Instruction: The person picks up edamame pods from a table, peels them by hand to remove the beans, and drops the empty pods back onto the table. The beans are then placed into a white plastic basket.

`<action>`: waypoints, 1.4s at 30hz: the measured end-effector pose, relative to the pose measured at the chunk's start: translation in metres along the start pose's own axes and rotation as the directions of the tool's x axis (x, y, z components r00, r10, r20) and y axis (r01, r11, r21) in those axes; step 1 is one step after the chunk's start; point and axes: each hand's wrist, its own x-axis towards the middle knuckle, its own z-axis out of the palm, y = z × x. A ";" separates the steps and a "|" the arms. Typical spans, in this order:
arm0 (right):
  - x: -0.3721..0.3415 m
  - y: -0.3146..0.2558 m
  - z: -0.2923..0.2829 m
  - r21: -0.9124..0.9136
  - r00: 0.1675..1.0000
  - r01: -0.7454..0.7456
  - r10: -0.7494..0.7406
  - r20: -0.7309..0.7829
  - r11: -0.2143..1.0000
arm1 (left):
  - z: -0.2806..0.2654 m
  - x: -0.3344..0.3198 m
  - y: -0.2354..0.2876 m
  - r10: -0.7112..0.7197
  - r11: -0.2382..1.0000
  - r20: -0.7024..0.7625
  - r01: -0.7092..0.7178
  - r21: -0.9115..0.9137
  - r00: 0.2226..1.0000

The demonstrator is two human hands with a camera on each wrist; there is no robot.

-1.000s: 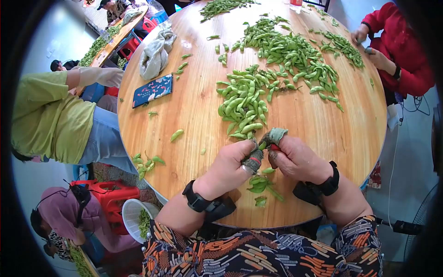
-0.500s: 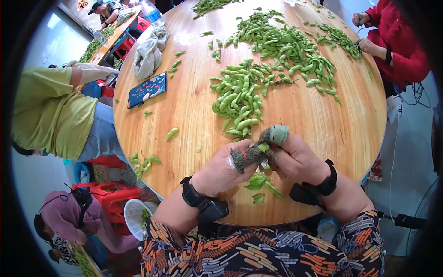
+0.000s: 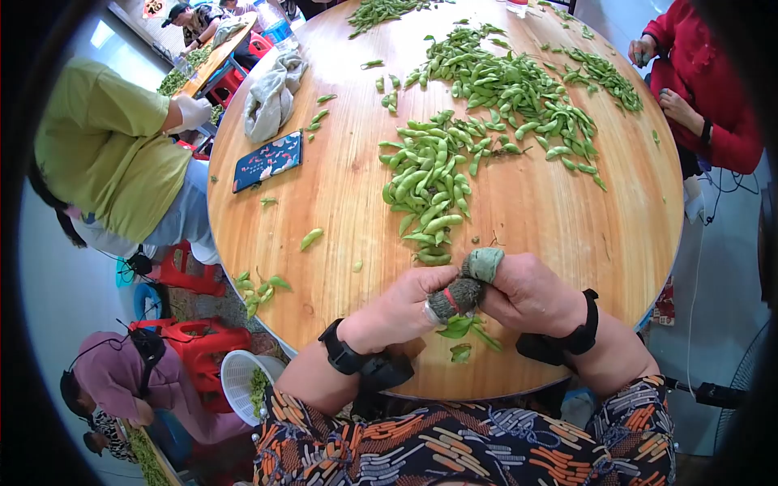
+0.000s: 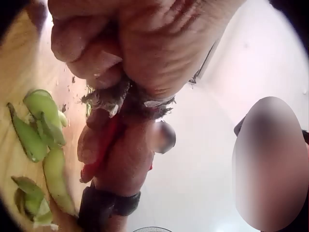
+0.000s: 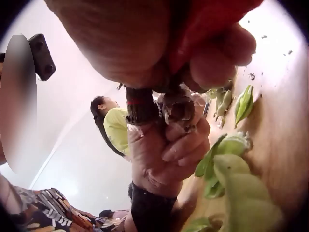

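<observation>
My left hand [image 3: 393, 312] and right hand [image 3: 539, 296] meet over the near part of the table, fingers curled, thumbs toward each other. A dark knit cover with a red band [image 3: 454, 300] wraps the left thumb; a pale green cover [image 3: 485, 265] sits on the right thumb. Something red [image 5: 207, 34] runs along the right hand's fingers. I cannot tell whether a pod is between the hands; the fingers hide that spot. Below them lie opened green soybean pods [image 4: 59, 176] and a leafy green piece [image 3: 461, 352]. Just beyond is a pile of plump pods [image 3: 429, 182].
A larger pod heap [image 3: 519, 89] spreads across the round wooden table [image 3: 340, 170]. At left lie a patterned blue pouch [image 3: 267, 160] and a grey cloth [image 3: 271, 101]. A person in red [image 3: 713, 89] sits at right. A white basket [image 3: 243, 381] stands beside the table.
The green pod seen between my thumbs half a second ago is out of sight. Both hands have come closer together and slightly lower. The person in yellow-green at left has shifted.
</observation>
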 end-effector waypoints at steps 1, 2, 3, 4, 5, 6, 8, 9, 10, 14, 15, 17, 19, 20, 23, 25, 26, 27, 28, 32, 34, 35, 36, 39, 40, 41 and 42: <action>0.000 0.000 -0.001 -0.035 1.000 0.003 -0.003 0.005 0.999 | 0.001 0.000 -0.006 0.003 0.999 -0.002 -0.003 -0.043 1.000; 0.000 0.001 -0.001 -0.069 1.000 0.006 -0.006 0.010 0.998 | 0.002 0.001 -0.011 0.006 0.996 -0.005 -0.006 -0.086 1.000; 0.000 0.000 0.000 -0.069 1.000 0.006 -0.005 0.011 0.998 | 0.002 0.002 -0.013 0.006 0.996 -0.006 -0.006 -0.087 1.000; 0.000 0.000 0.001 -0.123 1.000 0.002 -0.001 0.013 0.992 | 0.003 0.002 -0.014 -0.030 0.997 -0.023 0.028 -0.073 0.999; 0.000 -0.001 0.001 -0.176 1.000 -0.003 0.006 0.013 0.984 | 0.003 0.002 -0.015 -0.066 0.996 -0.039 0.064 -0.059 0.997; -0.002 0.000 0.002 -0.178 1.000 -0.008 0.010 0.011 0.984 | 0.003 0.002 -0.013 -0.067 0.996 -0.035 0.065 -0.062 0.997; -0.003 0.003 0.001 -0.267 0.997 -0.074 0.062 -0.054 0.961 | -0.002 -0.001 -0.001 -0.101 0.995 -0.078 0.103 0.017 0.992; -0.003 0.004 -0.001 -0.273 0.997 -0.075 0.062 -0.054 0.959 | -0.006 -0.003 0.004 -0.096 0.995 -0.075 0.098 0.015 0.992; -0.002 0.005 -0.006 -0.314 0.995 -0.083 0.097 0.029 0.946 | -0.012 -0.005 0.010 -0.111 0.994 -0.122 0.107 -0.034 0.986; 0.002 -0.005 -0.014 -0.438 0.919 -0.195 0.319 0.232 0.878 | -0.026 -0.006 0.008 -0.088 0.964 -0.278 0.012 -0.264 0.956; 0.004 -0.003 -0.015 -0.448 0.919 -0.189 0.318 0.233 0.874 | -0.032 -0.006 0.008 -0.091 0.895 -0.288 -0.048 -0.444 0.953; 0.013 0.009 -0.016 -0.423 0.991 -0.130 0.129 -0.030 0.897 | -0.032 -0.002 0.009 -0.074 0.879 -0.312 -0.085 -0.468 0.947; 0.029 0.011 -0.009 -0.490 0.978 -0.209 0.188 -0.092 0.846 | -0.023 0.001 0.019 -0.267 0.779 -0.448 -0.083 -0.621 0.853; 0.036 0.015 -0.003 -0.578 0.977 -0.211 0.163 -0.135 0.788 | -0.027 0.000 0.016 -0.227 0.796 -0.415 -0.077 -0.600 0.881; 0.049 0.023 0.006 -0.688 0.979 -0.199 0.168 -0.113 0.698 | -0.040 0.000 0.003 -0.101 0.771 -0.286 -0.107 -0.628 0.953; 0.050 0.031 0.005 -0.631 0.991 -0.128 0.084 -0.099 0.765 | -0.042 0.000 0.001 -0.123 0.785 -0.305 -0.096 -0.612 0.944; 0.049 0.036 0.001 -0.634 0.991 -0.125 0.070 -0.111 0.763 | -0.042 0.000 0.001 -0.154 0.797 -0.323 -0.076 -0.599 0.934; 0.048 0.032 -0.003 -0.644 0.992 -0.122 0.069 -0.107 0.755 | -0.041 0.001 0.002 -0.143 0.794 -0.321 -0.085 -0.602 0.936; 0.045 0.027 -0.008 -0.621 0.988 -0.117 0.030 -0.149 0.775 | -0.039 0.001 0.004 -0.194 0.850 -0.343 -0.017 -0.527 0.919; 0.036 0.002 -0.012 -0.615 0.960 -0.038 -0.141 -0.240 0.788 | -0.028 0.006 0.000 -0.305 0.869 -0.289 0.141 -0.475 0.907; 0.034 -0.002 -0.010 -0.641 0.941 0.054 -0.254 -0.224 0.766 | -0.016 0.003 0.008 -0.375 0.771 -0.237 0.160 -0.616 0.896; 0.031 -0.005 -0.007 -0.634 0.938 0.058 -0.259 -0.229 0.771 | -0.012 0.001 0.014 -0.379 0.775 -0.245 0.161 -0.611 0.892; 0.028 -0.008 -0.004 -0.643 0.953 0.049 -0.228 -0.199 0.764 | -0.009 0.000 0.019 -0.306 0.751 -0.145 0.145 -0.644 0.941; 0.030 -0.005 -0.005 -0.699 0.927 0.163 -0.350 -0.133 0.696 | -0.021 -0.001 0.002 -0.181 0.669 0.132 0.221 -0.710 0.975; 0.030 -0.004 -0.005 -0.708 0.921 0.164 -0.364 -0.139 0.687 | -0.021 0.000 0.001 -0.166 0.688 0.105 0.192 -0.700 0.980; 0.029 -0.001 -0.006 -0.718 0.915 0.164 -0.377 -0.145 0.676 | -0.021 0.001 0.000 -0.149 0.708 0.080 0.162 -0.688 0.986; 0.028 0.003 -0.009 -0.714 0.914 0.160 -0.376 -0.153 0.681 | -0.021 0.001 0.000 -0.157 0.709 0.081 0.169 -0.685 0.984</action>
